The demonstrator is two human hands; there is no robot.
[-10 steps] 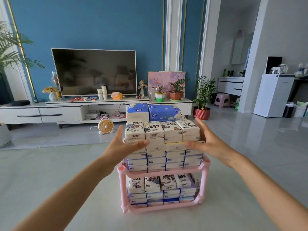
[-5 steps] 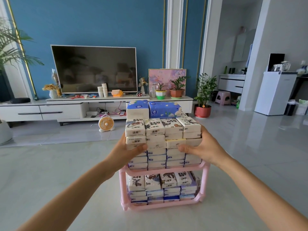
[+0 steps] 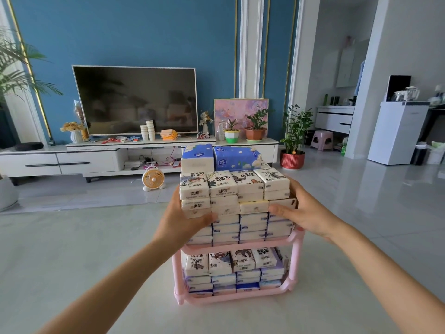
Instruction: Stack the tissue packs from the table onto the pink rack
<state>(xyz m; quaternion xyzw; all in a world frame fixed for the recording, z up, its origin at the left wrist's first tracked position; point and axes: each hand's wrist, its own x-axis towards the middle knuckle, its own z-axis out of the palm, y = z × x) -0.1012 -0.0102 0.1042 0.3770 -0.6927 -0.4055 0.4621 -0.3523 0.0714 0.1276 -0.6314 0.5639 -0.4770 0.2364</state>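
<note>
Now left hand [image 3: 179,222], right hand [image 3: 305,213] grip tissue packs [image 3: 236,186]: four across top.

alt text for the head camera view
A left hand and a right hand grip opposite sides of stacked tissue packs on the top shelf of a pink rack; its lower shelf is full too. Behind stands a television on a white cabinet.

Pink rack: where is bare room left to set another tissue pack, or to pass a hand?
Free: atop the white tissue pack stack, in front of the two blue packs; the pale floor on both sides of the pink plastic rack. Crowded: both its levels are full, and the left grip and right grip clasp the stack's flanks.
</note>
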